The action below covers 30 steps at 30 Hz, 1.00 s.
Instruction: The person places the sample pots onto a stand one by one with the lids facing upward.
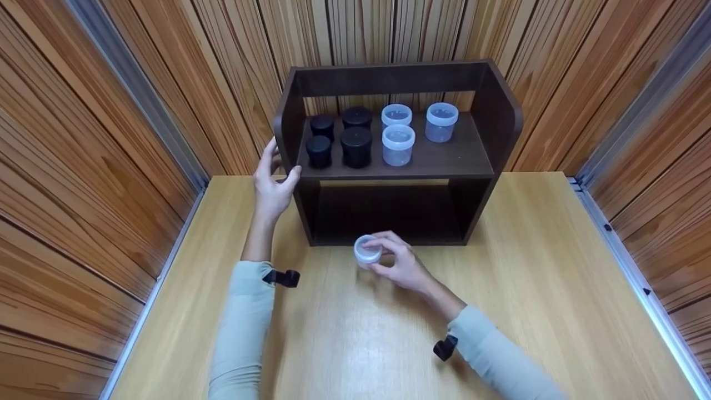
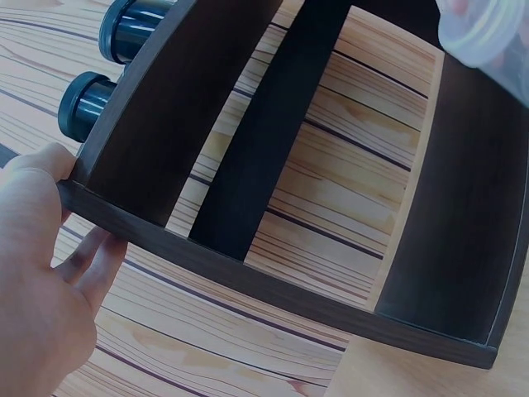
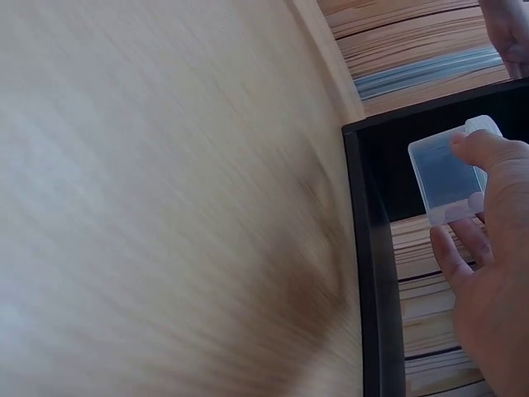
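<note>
My left hand (image 1: 273,191) grips the left side panel of a dark brown two-tier shelf (image 1: 400,172), with the thumb at the front edge and the fingers behind it. In front of the lower tier, my right hand (image 1: 404,265) holds a small clear plastic jar (image 1: 367,251) with a whitish lid, thumb on one side and fingers on the other. The right wrist view shows this jar (image 3: 450,174) held above the table. On the upper tier, several black jars (image 1: 356,147) stand at the left, and three clear jars (image 1: 398,145) stand toward the right.
The shelf stands on a light wooden table (image 1: 527,266), near the back wall (image 1: 361,33) of wood-grain panels. Similar panels rise at both sides, with metal rails along the table's left and right edges. Dark camera mounts (image 1: 284,278) sit on both wrists.
</note>
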Tool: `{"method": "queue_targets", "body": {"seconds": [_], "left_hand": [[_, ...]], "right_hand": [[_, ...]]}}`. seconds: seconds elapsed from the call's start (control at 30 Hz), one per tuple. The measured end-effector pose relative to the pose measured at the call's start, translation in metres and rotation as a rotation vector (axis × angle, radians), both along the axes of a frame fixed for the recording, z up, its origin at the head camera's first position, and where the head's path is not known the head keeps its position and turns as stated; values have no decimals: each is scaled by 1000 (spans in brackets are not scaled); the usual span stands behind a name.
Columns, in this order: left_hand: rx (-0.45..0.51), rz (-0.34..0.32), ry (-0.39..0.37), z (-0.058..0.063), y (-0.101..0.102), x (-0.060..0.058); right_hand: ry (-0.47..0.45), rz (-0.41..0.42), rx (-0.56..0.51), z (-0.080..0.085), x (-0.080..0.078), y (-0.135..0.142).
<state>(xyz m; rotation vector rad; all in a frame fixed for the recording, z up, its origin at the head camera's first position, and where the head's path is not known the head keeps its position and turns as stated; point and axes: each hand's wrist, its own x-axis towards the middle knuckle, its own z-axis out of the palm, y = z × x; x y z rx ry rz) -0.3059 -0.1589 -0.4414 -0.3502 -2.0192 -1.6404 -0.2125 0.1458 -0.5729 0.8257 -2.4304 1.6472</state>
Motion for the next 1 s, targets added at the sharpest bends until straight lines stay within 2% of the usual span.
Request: {"method": "queue_targets", "body": {"seconds": [0.33,0.67,1.0], "left_hand": [[2,-6,-6,1,0,0],[-4,-7,3,-1,1,0],[3,-12,-1,-1,0,0]], "right_hand": [[63,-60,-28,14,7,23],[31,-153,-14,40,17,45],[36,-187,8,66,18,70]]}}
